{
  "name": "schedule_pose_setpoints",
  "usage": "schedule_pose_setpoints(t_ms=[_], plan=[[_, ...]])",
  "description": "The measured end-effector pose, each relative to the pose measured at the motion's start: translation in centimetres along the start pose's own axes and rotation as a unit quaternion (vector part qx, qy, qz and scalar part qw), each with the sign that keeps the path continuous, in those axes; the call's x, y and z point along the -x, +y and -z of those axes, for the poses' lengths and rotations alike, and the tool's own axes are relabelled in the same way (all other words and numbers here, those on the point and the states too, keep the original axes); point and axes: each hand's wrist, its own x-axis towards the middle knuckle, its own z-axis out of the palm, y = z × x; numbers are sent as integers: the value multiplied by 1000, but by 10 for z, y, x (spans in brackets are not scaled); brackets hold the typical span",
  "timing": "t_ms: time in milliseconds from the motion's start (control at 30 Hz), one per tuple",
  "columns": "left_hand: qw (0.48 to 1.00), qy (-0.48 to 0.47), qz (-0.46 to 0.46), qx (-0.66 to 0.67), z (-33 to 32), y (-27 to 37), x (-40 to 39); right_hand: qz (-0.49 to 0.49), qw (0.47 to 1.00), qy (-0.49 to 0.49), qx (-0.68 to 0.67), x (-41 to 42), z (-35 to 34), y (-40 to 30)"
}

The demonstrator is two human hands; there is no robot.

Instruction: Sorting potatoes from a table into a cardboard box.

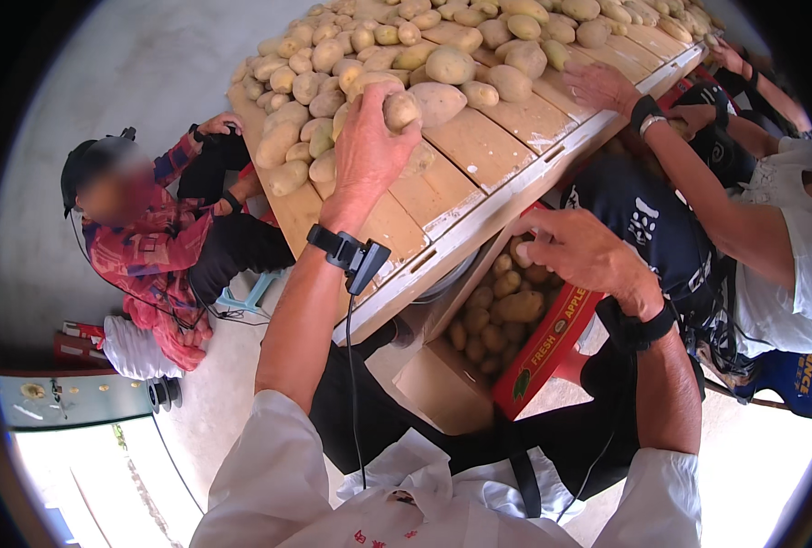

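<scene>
My left hand [373, 147] is over the near side of a wooden table [474, 147], its thumb and fingers closed around a potato [401, 111]. Many potatoes [451, 65] lie heaped just beyond it on the planks. Below the table's white-edged side, my right hand [573, 250] hovers above an open cardboard box with a red side [549, 346]. Potatoes [519, 307] fill the part of the box that shows. The fingers of the right hand are bent, and a pale potato shows right at their tips; whether they grip it is unclear.
A co-worker in a red plaid shirt [149, 243] sits at the table's left end. At the right, another person's hand [601, 85] rests by the potatoes, with more arms beyond. A light blue stool [252, 293] and a white sack [135, 346] stand at the left. Cables hang from my wrists.
</scene>
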Motion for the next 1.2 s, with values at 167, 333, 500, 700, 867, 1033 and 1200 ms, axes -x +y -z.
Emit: schedule_pose_setpoints(t_ms=[167, 333, 500, 700, 867, 1033, 1200], plan=[[978, -126, -15, 164, 8, 31, 22, -107, 983, 149, -10, 7, 21, -6], [945, -233, -131, 189, -3, 60, 59, -97, 965, 229, -79, 13, 33, -15], [924, -269, -234, 141, -28, 70, 82, -81, 965, 238, -79, 15, 30, -14], [937, -281, -185, 94, -30, 62, 81, -124, 968, 215, -45, 12, 29, -16], [968, -160, -189, 39, -19, 41, 69, -96, 970, 216, -56, 5, 29, -22], [980, -95, -137, -105, 2, 7, 49, -97, 966, 220, -90, 9, 26, -23], [959, -199, -70, -192, 8, -11, 40, -123, 969, 206, -54, 10, 27, -18]])
